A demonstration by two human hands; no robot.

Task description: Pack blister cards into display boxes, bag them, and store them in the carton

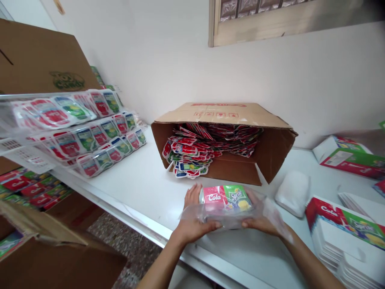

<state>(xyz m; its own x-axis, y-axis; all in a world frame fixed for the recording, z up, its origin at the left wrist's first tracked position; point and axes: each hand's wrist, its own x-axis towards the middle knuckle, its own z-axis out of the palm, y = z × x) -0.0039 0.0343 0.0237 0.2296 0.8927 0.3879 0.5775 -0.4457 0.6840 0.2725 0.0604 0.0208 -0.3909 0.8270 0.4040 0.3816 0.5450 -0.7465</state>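
Note:
Both my hands hold a small box printed "Cola" and "Sprite" (227, 199) that sits inside a clear plastic bag (270, 218) just above the white table (141, 188). My left hand (192, 218) grips the box's left end, fingers wrapped round it. My right hand (261, 222) grips the right end through the plastic. Behind them a cardboard carton (228, 116) lies on its side, open towards me, with several red, green and blue packets (192, 154) spilling out.
Clear trays of packets (87, 132) are stacked at the left on a white basket. Flat printed boxes (345, 233) pile up at the right, more boxes (349, 156) behind them, a white pad (293, 192) between. Brown cartons (45, 257) stand on the floor below left.

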